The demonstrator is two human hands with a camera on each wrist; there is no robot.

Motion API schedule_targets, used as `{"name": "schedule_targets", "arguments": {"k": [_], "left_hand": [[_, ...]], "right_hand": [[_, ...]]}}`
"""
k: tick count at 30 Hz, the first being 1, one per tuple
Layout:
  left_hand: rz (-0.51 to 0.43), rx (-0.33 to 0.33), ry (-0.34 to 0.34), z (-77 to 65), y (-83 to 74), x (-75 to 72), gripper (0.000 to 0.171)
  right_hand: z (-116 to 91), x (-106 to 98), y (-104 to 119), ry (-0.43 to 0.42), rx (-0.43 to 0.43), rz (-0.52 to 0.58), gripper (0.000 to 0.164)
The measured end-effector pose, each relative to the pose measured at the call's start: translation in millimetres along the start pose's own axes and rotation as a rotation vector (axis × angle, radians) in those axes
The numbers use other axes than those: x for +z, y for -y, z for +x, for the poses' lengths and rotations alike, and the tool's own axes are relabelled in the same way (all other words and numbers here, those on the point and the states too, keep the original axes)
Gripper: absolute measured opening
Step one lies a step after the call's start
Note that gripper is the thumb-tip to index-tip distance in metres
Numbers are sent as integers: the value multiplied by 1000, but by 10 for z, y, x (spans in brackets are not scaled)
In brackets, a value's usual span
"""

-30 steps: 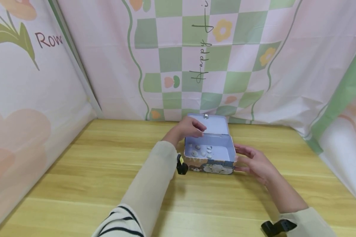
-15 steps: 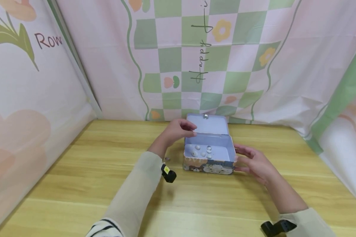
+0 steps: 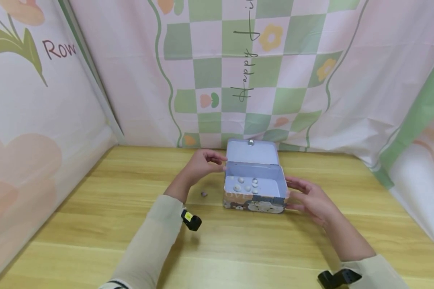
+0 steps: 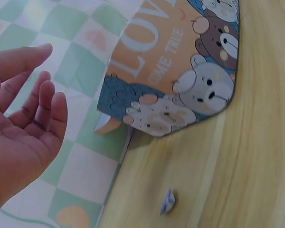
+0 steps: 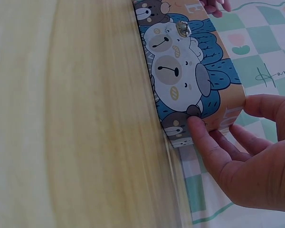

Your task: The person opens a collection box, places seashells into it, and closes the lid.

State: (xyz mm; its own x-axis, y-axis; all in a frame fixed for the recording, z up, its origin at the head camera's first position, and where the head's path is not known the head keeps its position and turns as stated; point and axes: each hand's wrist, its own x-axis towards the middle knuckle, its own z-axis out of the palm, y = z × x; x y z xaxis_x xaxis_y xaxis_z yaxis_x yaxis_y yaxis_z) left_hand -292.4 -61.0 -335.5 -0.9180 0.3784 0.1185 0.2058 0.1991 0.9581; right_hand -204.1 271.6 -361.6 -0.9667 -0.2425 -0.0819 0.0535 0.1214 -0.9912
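Note:
An open tin box (image 3: 254,203) with a bear-printed outside stands on the table, its hinged lid (image 3: 252,151) laid back. Several small, pale, rounded pieces (image 3: 240,180) lie inside on its floor. My left hand (image 3: 204,164) hovers by the box's left rear corner; in the left wrist view its fingers are loosely curved, apart from the box, and hold nothing. A small whitish-purple piece (image 4: 168,202), shell-like, lies on the table left of the box. My right hand (image 3: 312,200) rests its spread fingertips against the box's right end and front corner.
The wooden table (image 3: 94,224) extends around the box. A checkered cloth (image 3: 238,72) hangs behind, close to the lid, with printed cloth (image 3: 25,160) along the left side. Black cameras (image 3: 191,220) are strapped at both wrists.
My left hand has moved left from over the open box to beside its left side. The small piece on the table has come into view. My right hand and the box stay put.

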Motion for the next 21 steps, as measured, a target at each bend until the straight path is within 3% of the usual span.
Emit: {"name": "schedule_targets", "arguments": {"k": [8, 15, 21], "left_hand": [[-2, -26, -16, -124, 130, -116, 25], [28, -121, -23, -211, 278, -208, 25], [56, -149, 4, -288, 391, -266, 31]], "right_hand": [[-1, -1, -17, 6, -6, 4, 62], [-4, 1, -15, -1, -3, -5, 63], [1, 8, 3, -1, -1, -10, 62]]}}
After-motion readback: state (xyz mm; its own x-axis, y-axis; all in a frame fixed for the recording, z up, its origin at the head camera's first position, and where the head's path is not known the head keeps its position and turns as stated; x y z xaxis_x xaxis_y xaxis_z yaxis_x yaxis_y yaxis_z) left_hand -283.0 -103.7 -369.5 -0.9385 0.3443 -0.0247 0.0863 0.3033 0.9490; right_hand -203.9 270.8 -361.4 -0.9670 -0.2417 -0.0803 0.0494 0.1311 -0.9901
